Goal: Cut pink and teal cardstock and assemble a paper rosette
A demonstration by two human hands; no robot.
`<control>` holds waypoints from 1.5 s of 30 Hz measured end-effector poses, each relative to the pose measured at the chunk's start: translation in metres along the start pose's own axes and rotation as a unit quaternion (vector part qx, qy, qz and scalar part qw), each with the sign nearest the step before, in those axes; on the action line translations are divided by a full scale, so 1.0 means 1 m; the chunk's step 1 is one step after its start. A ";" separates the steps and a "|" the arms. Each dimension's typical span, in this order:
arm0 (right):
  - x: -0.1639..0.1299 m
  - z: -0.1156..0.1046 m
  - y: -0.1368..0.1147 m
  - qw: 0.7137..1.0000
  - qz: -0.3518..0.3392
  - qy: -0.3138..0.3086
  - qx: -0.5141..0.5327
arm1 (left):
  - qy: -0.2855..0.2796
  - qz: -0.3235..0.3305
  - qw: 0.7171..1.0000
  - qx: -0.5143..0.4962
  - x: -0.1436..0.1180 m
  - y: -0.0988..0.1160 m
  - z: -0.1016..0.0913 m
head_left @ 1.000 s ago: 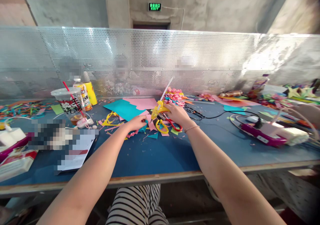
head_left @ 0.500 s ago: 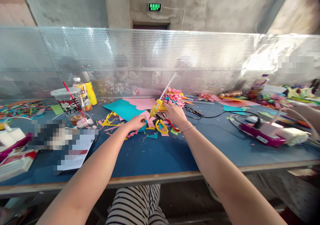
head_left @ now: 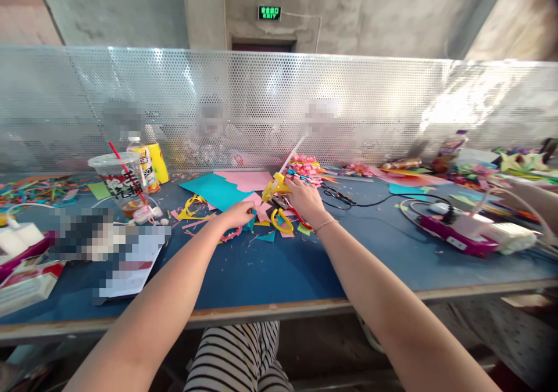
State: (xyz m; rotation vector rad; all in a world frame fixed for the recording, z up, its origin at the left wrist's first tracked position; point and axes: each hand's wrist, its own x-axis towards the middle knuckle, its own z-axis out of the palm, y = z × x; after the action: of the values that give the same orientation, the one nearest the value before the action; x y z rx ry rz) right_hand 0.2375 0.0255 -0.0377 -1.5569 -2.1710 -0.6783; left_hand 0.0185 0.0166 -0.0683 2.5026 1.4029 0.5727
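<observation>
Head view is showing the right hand (head_left: 305, 197) gripping the yellow glue gun (head_left: 274, 187) over the paper scraps (head_left: 261, 213) on the blue table (head_left: 270, 264), while the left hand (head_left: 239, 213) is pinching a scrap, so I think the nozzle should be staying low and steady

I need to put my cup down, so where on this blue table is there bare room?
The widest bare patch of the blue table lies along the near edge, between the left hand and right hand. Another lies between the scissors and the purple device. It is crowded around the paper scraps and glue gun.
</observation>
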 end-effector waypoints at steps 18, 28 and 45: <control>-0.002 -0.002 -0.010 0.999 0.034 0.027 0.025 | 0.006 -0.012 1.000 -0.020 -0.001 0.000 -0.001; -0.003 -0.003 -0.009 1.000 0.011 0.009 -0.004 | -0.003 -0.016 0.999 -0.029 -0.001 0.000 -0.001; -0.001 -0.006 0.006 0.997 0.078 0.020 0.016 | 0.008 -0.033 0.996 -0.079 -0.003 0.001 -0.001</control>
State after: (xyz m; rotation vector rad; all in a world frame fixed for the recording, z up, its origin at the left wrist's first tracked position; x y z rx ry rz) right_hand 0.2437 0.0223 -0.0323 -1.6600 -1.9964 -0.6161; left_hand 0.0178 0.0139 -0.0679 2.3254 1.3821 0.6651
